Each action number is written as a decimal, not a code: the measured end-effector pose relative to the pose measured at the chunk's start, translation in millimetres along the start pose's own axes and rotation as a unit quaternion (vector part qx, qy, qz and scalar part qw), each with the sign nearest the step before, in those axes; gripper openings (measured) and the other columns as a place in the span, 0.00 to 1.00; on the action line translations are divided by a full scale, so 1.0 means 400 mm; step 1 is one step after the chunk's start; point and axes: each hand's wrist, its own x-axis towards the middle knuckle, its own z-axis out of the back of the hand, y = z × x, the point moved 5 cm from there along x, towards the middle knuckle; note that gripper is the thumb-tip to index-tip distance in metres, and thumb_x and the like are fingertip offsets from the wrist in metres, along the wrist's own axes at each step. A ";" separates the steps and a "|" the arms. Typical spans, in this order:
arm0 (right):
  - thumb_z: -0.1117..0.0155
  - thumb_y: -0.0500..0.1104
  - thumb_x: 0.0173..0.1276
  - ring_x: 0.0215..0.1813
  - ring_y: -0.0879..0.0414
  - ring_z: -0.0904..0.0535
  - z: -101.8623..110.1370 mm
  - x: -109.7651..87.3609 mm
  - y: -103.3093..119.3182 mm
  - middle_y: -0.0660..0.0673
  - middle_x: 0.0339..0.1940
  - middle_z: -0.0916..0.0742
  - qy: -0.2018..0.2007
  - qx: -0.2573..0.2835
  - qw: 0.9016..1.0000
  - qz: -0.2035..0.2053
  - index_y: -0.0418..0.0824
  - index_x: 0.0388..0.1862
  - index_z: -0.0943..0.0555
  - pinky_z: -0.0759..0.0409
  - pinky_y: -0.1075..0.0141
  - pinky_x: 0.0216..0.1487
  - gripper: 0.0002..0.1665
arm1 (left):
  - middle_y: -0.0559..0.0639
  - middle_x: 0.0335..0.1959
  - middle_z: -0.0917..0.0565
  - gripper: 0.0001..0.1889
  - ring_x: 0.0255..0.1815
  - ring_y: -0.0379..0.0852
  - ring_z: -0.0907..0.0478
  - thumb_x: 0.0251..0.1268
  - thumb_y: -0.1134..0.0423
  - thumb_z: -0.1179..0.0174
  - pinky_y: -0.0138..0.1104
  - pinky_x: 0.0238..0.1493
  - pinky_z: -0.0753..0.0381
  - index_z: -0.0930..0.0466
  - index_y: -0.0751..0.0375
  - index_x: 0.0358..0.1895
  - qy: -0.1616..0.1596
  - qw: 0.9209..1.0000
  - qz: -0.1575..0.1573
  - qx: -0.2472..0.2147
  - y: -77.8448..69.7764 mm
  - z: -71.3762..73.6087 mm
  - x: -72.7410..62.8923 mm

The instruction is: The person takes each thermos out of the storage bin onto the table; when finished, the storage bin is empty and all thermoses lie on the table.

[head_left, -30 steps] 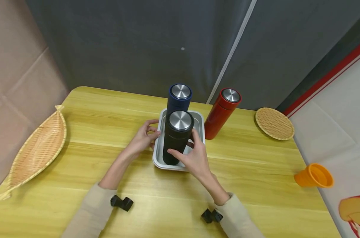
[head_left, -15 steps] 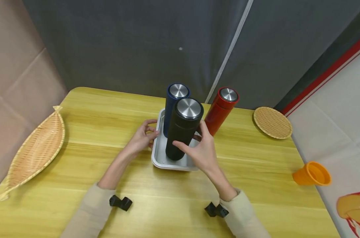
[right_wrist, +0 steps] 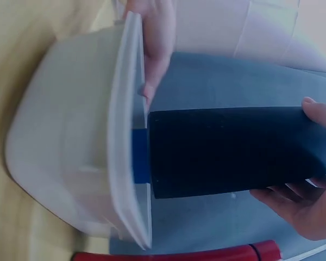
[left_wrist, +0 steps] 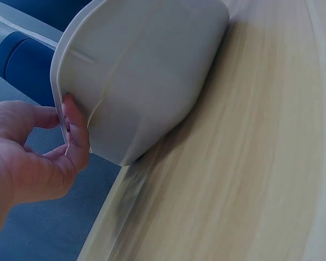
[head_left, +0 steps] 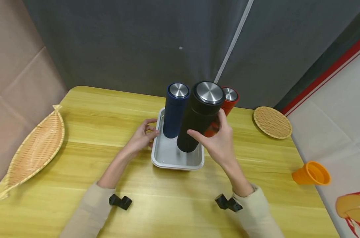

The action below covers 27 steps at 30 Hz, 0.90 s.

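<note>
My right hand (head_left: 219, 142) grips a black thermos flask (head_left: 194, 124) with a silver lid, thumb on one side and fingers round the other. In the right wrist view the flask's base is level with or just above the rim of a grey-white rectangular tub (right_wrist: 70, 130). My left hand (head_left: 141, 137) pinches the tub's left rim between thumb and fingers, as the left wrist view (left_wrist: 46, 144) also shows. A blue thermos flask (head_left: 174, 114) stands upright in the back of the tub. Behind the black flask, a red thermos flask (head_left: 229, 99) stands on the table, partly hidden.
At the left lies a leaf-shaped woven basket (head_left: 38, 152). A round woven plate (head_left: 272, 122) is at the back right, and an orange cup (head_left: 310, 173) tilts near the right edge of the wooden table (head_left: 168, 205). A grey curtain (head_left: 123, 43) hangs behind.
My right hand has lifted the black flask up and to the right, out of the tub. More of the blue flask and the tub floor now shows. My left hand stays at the rim.
</note>
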 end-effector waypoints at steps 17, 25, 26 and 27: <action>0.21 0.31 0.47 0.48 0.53 0.21 0.112 0.019 -0.002 0.51 0.49 0.19 -0.041 -0.014 0.998 -0.038 0.38 0.62 0.29 0.18 0.67 0.44 0.42 | 0.62 0.47 0.30 0.28 0.27 0.49 0.23 0.71 0.68 0.47 0.36 0.23 0.21 0.45 0.61 0.71 0.000 1.000 -0.002 0.007 0.000 0.000 -0.001; 0.23 0.30 0.48 0.48 0.53 0.21 0.182 0.005 -0.041 0.52 0.50 0.19 -0.073 -0.036 0.995 -0.053 0.41 0.64 0.29 0.19 0.71 0.43 0.43 | 0.63 0.49 0.29 0.28 0.30 0.52 0.22 0.72 0.67 0.48 0.34 0.23 0.21 0.45 0.59 0.71 0.000 1.000 0.002 0.005 -0.002 0.002 -0.004; 0.23 0.30 0.49 0.48 0.53 0.21 0.189 0.002 -0.049 0.52 0.50 0.19 -0.078 -0.037 0.995 -0.058 0.41 0.64 0.29 0.19 0.72 0.43 0.42 | 0.63 0.50 0.29 0.28 0.30 0.53 0.22 0.72 0.67 0.48 0.35 0.23 0.21 0.45 0.60 0.71 0.001 1.000 0.001 0.005 -0.002 0.002 -0.004; 0.23 0.30 0.49 0.48 0.53 0.21 0.196 0.000 -0.057 0.51 0.50 0.20 -0.082 -0.037 0.994 -0.062 0.41 0.64 0.29 0.19 0.72 0.43 0.42 | 0.63 0.50 0.29 0.28 0.31 0.54 0.22 0.72 0.67 0.48 0.35 0.23 0.21 0.45 0.60 0.71 0.001 1.000 0.002 0.004 -0.002 0.002 -0.005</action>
